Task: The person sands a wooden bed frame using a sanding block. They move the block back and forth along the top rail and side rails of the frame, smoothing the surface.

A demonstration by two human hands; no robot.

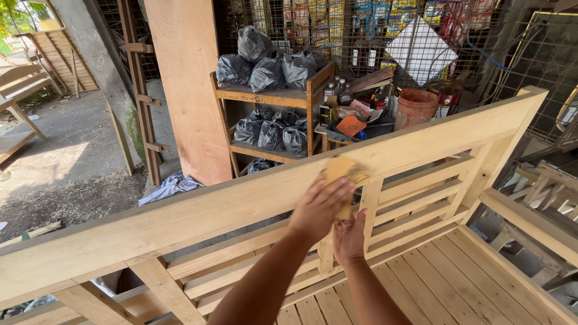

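Head view: at the bottom centre of the frame we see our two forearms rising toward the wooden bench frame [180, 219]. Our right hand [350, 236] sits just below the top rail, its fingers curled together against a vertical slat [368, 204]; whether it grips anything we cannot tell. Just above it, our left hand [320, 206] presses a tan sheet of sandpaper [341, 169] flat onto the rail at mid-frame, fingers together over the sheet. Beyond the rail, in the upper centre, stands a wooden shelf [274, 96] stacked with black plastic bags [268, 73], and a terracotta-coloured bucket [414, 106] to its right.
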